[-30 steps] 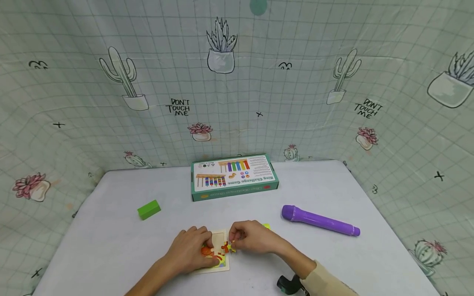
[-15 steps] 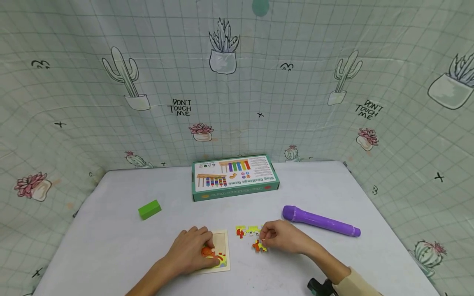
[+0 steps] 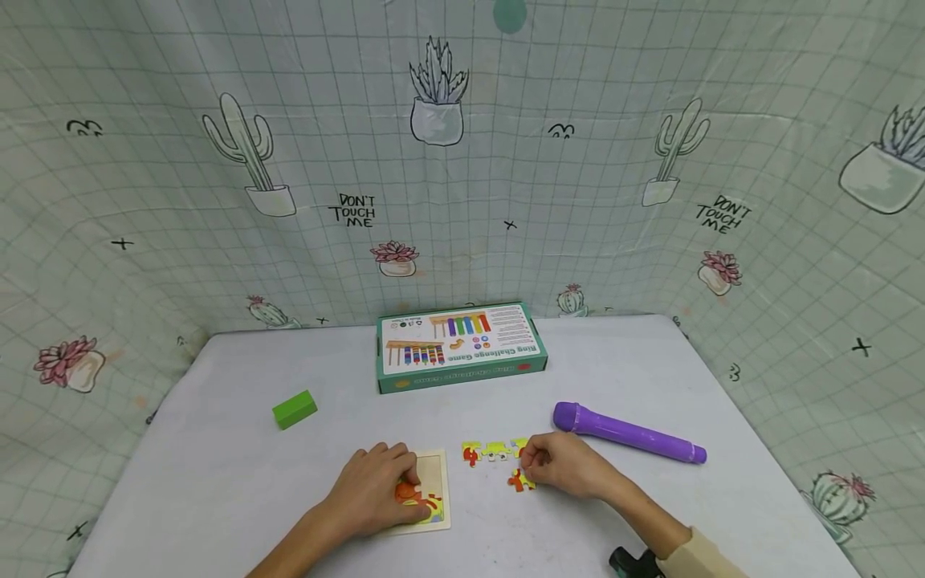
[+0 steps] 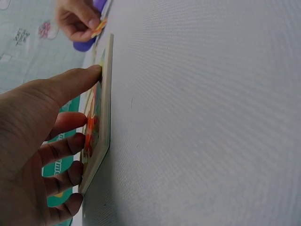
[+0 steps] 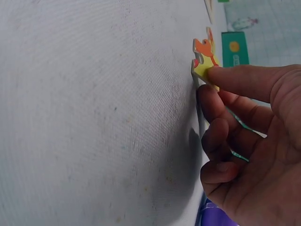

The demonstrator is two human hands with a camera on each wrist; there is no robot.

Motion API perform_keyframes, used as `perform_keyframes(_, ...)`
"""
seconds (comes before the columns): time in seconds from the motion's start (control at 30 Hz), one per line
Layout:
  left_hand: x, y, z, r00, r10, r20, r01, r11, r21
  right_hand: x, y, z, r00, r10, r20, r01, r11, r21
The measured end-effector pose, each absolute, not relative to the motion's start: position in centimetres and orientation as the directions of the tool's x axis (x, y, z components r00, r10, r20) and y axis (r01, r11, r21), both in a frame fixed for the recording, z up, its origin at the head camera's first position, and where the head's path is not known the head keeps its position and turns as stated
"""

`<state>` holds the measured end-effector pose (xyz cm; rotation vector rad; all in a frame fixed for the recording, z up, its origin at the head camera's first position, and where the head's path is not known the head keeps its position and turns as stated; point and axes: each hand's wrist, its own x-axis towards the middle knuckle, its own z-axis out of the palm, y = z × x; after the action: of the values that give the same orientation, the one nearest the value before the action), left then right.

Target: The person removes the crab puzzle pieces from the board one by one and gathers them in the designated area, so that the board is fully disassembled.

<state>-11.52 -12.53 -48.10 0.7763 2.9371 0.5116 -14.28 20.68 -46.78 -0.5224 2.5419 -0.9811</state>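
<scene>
Puzzle board (image 3: 433, 464), one: flat on the desk (image 3: 217, 466), its upper right part bare, the rest holding fitted pieces (image 3: 437, 505) in orange and yellow, their number hidden under a hand.
Left hand (image 3: 374, 488), one: grip clasped on the board, thumb and fingertips at opposite sides.
Puzzle piece (image 3: 517, 481), one, orange and yellow: right of the board, pinched in the grip of the right hand (image 3: 567, 465); whether it touches the desk cannot be told.
Loose pieces (image 3: 496, 450), three: in a row just beyond, the rightmost partly covered.
Microphone (image 3: 629, 433), one, purple: lying right of the row.
Block (image 3: 295, 410), one, green: left, well apart.
Box (image 3: 461, 348), one: near the far edge, marked "Ring Challenge Game", lettering inverted.
Backdrop (image 3: 470, 177): gridded cloth with plant drawings.
</scene>
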Motion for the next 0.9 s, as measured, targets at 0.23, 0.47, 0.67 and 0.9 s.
perform_keyframes(0.23,-11.6,-12.48,-48.22,-0.871,0.49,0.015,0.468,0.822,0.325,-14.21,20.32,-46.98,-0.88,-0.444,-0.165,-0.252,0.734,-0.631)
perform_keyframes(0.47,-11.66,-12.45,-48.28,-0.873,0.487,0.014,0.465,0.825,0.32,-14.06,20.06,-46.89,-0.882,-0.449,-0.144,-0.277,0.74,-0.613)
perform_keyframes(0.67,-11.6,-12.46,-48.2,-0.874,0.485,0.023,0.465,0.824,0.323,-14.09,20.02,-47.07,-0.886,-0.448,-0.12,-0.299,0.75,-0.591)
perform_keyframes(0.9,-11.54,-12.47,-48.27,-0.876,0.481,0.031,0.464,0.825,0.323,-14.03,19.84,-47.06,-0.897,-0.422,-0.132,-0.282,0.777,-0.563)
